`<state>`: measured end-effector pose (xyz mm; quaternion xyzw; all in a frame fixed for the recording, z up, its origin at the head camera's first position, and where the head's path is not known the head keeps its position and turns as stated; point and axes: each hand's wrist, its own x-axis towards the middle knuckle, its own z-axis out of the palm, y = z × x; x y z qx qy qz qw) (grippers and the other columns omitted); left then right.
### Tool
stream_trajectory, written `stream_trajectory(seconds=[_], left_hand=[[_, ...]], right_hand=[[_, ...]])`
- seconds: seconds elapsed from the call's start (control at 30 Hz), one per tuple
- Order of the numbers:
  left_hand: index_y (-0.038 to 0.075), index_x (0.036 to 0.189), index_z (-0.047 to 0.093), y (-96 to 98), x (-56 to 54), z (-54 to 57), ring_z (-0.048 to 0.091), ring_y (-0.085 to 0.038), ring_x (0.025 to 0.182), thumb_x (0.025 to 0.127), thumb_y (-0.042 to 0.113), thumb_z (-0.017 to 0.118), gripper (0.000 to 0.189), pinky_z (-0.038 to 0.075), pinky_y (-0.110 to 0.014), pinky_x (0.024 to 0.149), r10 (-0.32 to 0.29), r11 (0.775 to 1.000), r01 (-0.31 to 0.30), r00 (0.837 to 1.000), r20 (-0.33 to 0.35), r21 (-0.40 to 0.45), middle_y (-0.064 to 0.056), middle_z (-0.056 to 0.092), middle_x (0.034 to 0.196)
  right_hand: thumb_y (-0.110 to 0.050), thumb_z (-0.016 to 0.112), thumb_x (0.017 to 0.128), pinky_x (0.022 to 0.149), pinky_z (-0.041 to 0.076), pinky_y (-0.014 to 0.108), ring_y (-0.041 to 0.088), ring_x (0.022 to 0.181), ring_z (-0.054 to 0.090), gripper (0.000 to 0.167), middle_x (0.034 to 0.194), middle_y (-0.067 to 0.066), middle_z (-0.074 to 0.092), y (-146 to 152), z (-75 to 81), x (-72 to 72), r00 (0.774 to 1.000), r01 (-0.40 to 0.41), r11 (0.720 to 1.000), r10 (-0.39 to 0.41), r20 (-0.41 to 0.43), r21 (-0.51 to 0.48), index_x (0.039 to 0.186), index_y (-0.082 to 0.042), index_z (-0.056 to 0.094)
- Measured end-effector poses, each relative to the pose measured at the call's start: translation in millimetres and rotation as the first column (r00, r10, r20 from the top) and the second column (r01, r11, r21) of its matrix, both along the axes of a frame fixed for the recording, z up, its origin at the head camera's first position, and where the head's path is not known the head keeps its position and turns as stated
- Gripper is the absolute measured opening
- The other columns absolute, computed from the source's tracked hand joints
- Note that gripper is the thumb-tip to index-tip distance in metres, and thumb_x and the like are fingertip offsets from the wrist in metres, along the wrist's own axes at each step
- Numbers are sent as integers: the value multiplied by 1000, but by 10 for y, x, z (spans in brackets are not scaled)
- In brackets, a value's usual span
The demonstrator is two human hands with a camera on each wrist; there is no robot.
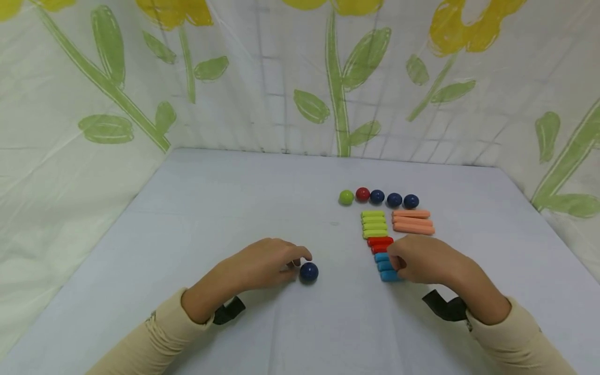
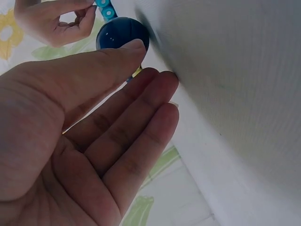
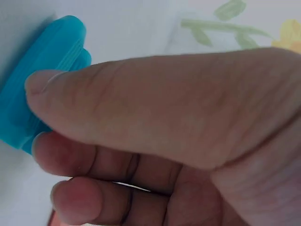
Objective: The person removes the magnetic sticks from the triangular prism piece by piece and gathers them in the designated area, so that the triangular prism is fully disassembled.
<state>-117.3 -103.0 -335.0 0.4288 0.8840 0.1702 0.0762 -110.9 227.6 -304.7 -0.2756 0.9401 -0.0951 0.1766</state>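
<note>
My left hand (image 1: 269, 264) is just left of a dark blue ball (image 1: 309, 273) on the table. In the left wrist view its thumb (image 2: 108, 63) overlaps the ball (image 2: 123, 33), while the other fingers are loosely bent, not wrapped round it; contact is hard to tell. My right hand (image 1: 426, 260) is at the near end of a column of short sticks, pinching a blue stick (image 1: 390, 276). The right wrist view shows the thumb pressed along this blue stick (image 3: 44, 80); the index finger is hidden behind. More blue sticks (image 1: 382, 257) and red sticks (image 1: 379, 241) lie just beyond.
Farther up the column are several yellow-green sticks (image 1: 374, 225), with orange sticks (image 1: 413, 222) to their right. Behind them runs a row of balls: a green ball (image 1: 346, 197), a red ball (image 1: 362, 194) and dark blue balls (image 1: 394, 200). A flowered curtain (image 1: 290, 78) hangs behind the white table (image 1: 225, 192).
</note>
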Motion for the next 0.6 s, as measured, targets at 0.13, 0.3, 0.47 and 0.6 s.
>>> stream_trajectory(seconds=[0.13, 0.3, 0.47, 0.6], left_hand=[[10, 103, 68, 4, -8, -9, 64, -11, 84, 89, 8, 76, 16, 52, -27, 76, -11, 1000, 11, 1000, -16, 2, 3, 70, 91], [17, 84, 68, 12, -19, -12, 60, -9, 77, 88, 11, 77, 11, 50, -25, 73, -51, 999, 51, 999, -19, -4, 12, 62, 81], [17, 90, 75, 10, -12, -12, 63, -9, 85, 89, 13, 77, 4, 52, -26, 78, -98, 995, 98, 995, -10, -20, 9, 68, 91], [16, 92, 75, 12, -11, -13, 63, -9, 85, 89, 13, 76, 4, 52, -26, 79, -96, 995, 96, 995, 0, -24, 8, 67, 91]], right_hand=[[-6, 76, 86, 54, 37, 24, 7, 61, 45, 28, 62, -10, 45, -13, 21, 24, 1000, -7, 1000, 7, -11, -16, 72, -20, 57], [-11, 78, 87, 57, 38, 24, 6, 63, 45, 24, 66, -12, 45, -150, 38, 94, 998, -52, 996, 49, -48, -69, 77, -21, 58], [-24, 81, 86, 68, 51, 23, 7, 77, 57, 29, 95, -8, 62, -404, -15, 210, 987, -138, 981, 125, -100, -137, 111, -17, 69], [-29, 80, 88, 72, 53, 21, 7, 84, 61, 46, 115, -3, 61, -603, -103, 300, 962, -255, 949, 230, -151, -183, 130, -18, 64]])
